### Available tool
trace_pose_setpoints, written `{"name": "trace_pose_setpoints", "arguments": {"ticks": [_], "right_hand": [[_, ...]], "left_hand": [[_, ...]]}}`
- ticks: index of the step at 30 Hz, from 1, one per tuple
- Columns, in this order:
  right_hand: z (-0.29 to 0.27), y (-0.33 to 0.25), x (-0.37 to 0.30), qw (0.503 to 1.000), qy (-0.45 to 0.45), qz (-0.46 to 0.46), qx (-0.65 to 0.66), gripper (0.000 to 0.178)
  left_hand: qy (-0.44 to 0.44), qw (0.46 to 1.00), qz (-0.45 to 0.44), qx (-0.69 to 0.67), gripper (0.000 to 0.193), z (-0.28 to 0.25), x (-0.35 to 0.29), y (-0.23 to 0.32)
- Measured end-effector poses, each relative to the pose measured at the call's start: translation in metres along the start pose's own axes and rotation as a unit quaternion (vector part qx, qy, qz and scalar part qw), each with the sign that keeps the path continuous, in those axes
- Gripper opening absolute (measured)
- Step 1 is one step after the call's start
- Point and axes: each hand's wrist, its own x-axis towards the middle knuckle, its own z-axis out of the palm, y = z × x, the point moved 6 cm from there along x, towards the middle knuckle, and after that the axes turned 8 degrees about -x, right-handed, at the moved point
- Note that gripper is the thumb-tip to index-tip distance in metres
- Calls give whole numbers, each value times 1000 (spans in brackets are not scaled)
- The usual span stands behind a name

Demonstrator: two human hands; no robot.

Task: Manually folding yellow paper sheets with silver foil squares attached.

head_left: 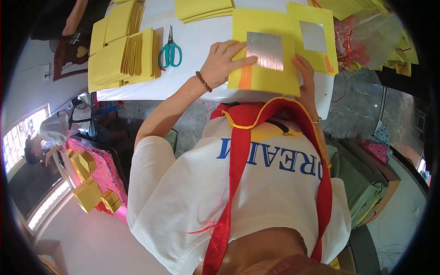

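Observation:
In front of me, over the table's near edge, is a yellow joss paper stack (275, 80) with a silver foil square and an orange stripe on its top sheet. My left hand (224, 62) grips its left side, thumb and forefinger reaching over the orange stripe. At the right edge is my right hand (306, 75), its fingers bent against the paper and partly hidden. Behind and to the right lies a second foil-marked yellow sheet (331, 41). Teal-handled scissors (170, 52) lie left of my left hand, their blades pointing away from me.
Folded yellow paper piles (121, 57) stand on the white table (195, 41) at left. More yellow sheets (204, 9) lie at the back. A clear plastic bag (373, 39) with red strings is at right. Another person (48, 133) sits at far left beside a pink cloth-covered table (107, 172).

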Motion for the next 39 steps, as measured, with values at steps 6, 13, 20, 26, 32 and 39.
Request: {"name": "trace_pose_setpoints", "arguments": {"ticks": [6,13,20,26,32,39], "right_hand": [[1,-23,-13,980,-110,-121,-117,29],[18,7,-18,979,-201,37,-8,24],[20,10,10,956,-110,253,100,52],[20,8,17,977,-31,193,86,57],[26,10,18,959,-73,268,56,49],[28,17,19,969,-47,241,36,52]], "left_hand": [[-59,996,22,-58,46,-1,-17,29],[-42,966,-128,-222,29,2,-12,13],[-64,842,-408,-346,34,31,-10,-30],[-1,823,-412,-392,33,47,-6,-45],[25,822,-398,-407,35,56,-7,-57],[-3,731,-460,-504,34,37,-2,-47]]}}
